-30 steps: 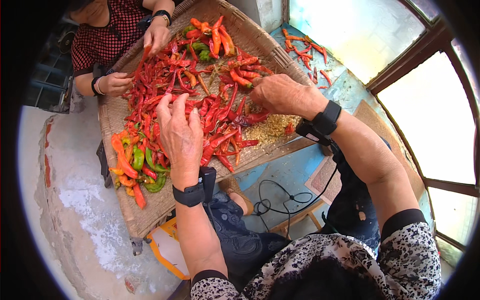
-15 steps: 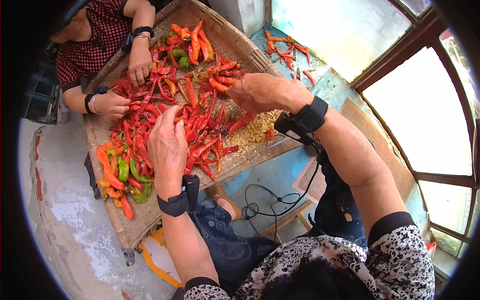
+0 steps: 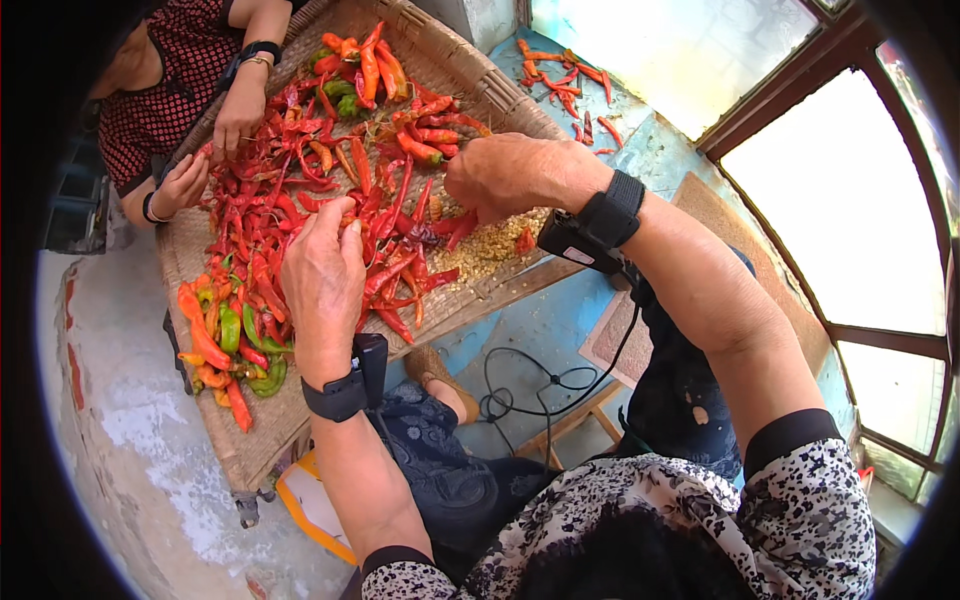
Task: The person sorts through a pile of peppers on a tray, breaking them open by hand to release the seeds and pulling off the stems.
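Note:
A large woven tray (image 3: 262,445) holds a heap of chili peppers (image 3: 265,215), mostly red and shrivelled, over its middle. My left hand (image 3: 325,275) is above the heap's near side, its fingers curled in toward the thumb. A small reddish bit of chili pepper (image 3: 349,218) shows between those fingertips. My right hand (image 3: 525,176) is closed over the right part of the tray, back upward, hiding its fingertips and whatever they hold. Just below it, a red chili pepper (image 3: 463,229) sticks out beside a spread of pale yellow seeds (image 3: 490,250); whether the hand touches it I cannot tell.
Across the tray at the far left, another person's hands (image 3: 238,115) are among the peppers. Green and orange peppers (image 3: 230,325) lie at the left near corner. More red peppers (image 3: 570,85) lie on the blue surface by the window. A black cable (image 3: 520,405) coils below.
The whole view has shifted slightly, so the tray sits higher and further left. The other person's left-side hand has lifted toward the tray's edge. My left fingers have curled more.

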Action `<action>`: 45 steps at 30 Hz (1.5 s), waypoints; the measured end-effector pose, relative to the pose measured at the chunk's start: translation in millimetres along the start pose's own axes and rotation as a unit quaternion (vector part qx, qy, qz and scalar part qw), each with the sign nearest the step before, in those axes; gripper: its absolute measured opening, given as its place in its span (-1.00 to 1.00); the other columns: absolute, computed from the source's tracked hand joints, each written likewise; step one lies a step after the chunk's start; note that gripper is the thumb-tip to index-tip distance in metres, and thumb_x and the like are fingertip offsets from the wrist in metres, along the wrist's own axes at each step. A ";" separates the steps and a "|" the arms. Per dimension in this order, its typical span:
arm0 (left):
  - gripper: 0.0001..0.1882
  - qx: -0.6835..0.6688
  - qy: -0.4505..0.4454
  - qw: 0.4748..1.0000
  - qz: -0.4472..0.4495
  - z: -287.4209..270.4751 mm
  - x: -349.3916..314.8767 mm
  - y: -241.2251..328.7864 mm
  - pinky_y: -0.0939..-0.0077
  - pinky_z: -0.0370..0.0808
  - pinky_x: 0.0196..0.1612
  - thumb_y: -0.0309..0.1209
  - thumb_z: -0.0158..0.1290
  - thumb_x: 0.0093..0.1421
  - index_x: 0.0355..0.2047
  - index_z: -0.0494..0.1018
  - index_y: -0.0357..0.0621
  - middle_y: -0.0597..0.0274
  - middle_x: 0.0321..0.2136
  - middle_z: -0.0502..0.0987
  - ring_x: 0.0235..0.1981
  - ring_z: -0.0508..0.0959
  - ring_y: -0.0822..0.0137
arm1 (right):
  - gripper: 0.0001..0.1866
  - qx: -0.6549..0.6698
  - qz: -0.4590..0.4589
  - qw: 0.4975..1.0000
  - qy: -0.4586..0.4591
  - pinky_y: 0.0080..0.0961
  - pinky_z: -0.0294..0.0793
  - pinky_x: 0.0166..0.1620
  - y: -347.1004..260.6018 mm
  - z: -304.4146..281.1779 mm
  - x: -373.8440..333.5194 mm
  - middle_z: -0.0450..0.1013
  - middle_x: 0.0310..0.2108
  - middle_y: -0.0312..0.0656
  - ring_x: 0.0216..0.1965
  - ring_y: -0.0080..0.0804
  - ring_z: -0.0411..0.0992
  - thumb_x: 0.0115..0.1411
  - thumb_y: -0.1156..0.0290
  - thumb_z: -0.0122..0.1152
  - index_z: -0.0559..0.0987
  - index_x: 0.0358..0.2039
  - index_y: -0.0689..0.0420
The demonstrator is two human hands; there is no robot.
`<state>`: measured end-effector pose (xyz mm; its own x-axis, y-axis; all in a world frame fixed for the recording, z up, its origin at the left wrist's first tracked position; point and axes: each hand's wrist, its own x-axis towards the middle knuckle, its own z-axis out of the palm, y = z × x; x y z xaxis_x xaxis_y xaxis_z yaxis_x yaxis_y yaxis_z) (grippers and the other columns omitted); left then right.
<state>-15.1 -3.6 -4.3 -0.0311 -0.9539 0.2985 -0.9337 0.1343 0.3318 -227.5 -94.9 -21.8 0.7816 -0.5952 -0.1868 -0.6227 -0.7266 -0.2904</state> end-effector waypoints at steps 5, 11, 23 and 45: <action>-0.80 0.001 0.017 1.000 0.010 -0.3 -0.6 -1.3 0.21 0.48 -0.18 -0.51 -0.02 0.21 -0.17 0.47 -0.24 -0.07 -0.27 0.57 -0.25 0.57 -0.05 | -0.78 0.081 -0.018 0.994 0.067 -0.21 0.44 -0.38 7.9 -23.8 4.2 0.49 -0.58 -0.10 -0.45 -0.12 0.51 0.06 0.29 0.30 0.57 -0.41 0.20; -0.84 -0.023 0.027 0.999 -0.035 -4.7 2.6 -1.5 0.29 0.49 -0.25 -0.52 -0.04 0.23 -0.19 0.46 -0.23 -0.02 -0.34 0.58 -0.33 0.59 0.07 | -0.70 0.060 0.002 0.910 0.409 -0.26 0.53 -0.25 23.2 -14.3 16.2 0.54 -0.40 0.00 -0.30 -0.09 0.53 0.05 0.32 0.27 0.55 -0.23 0.20; -0.75 -0.366 -0.003 0.925 -0.103 -10.5 4.0 3.2 0.67 0.45 -0.23 -0.39 -0.04 0.33 -0.05 0.41 -0.23 0.35 -0.34 0.50 -0.35 0.49 0.56 | -0.77 0.340 -0.135 0.906 0.212 -0.40 0.45 -0.31 -29.8 7.1 27.5 0.48 -0.51 -0.14 -0.42 -0.37 0.47 0.17 0.31 0.25 0.52 -0.36 0.24; -0.60 -0.019 -0.094 0.989 0.114 18.9 -5.3 16.4 0.22 0.38 0.02 -0.40 0.15 0.07 -0.08 0.45 -0.28 -0.01 -0.07 0.46 -0.02 0.40 0.00 | -0.74 0.090 0.032 0.883 0.459 -0.36 0.46 -0.45 35.1 -19.5 29.6 0.51 -0.57 -0.09 -0.55 -0.28 0.48 0.21 0.25 0.17 0.57 -0.32 0.23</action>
<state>-37.0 -1.5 -17.4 -0.3085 -0.9300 0.1997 -0.8806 0.3586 0.3098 -227.0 -144.7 -19.3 0.3346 -0.7204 0.6075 -0.5840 -0.6645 -0.4662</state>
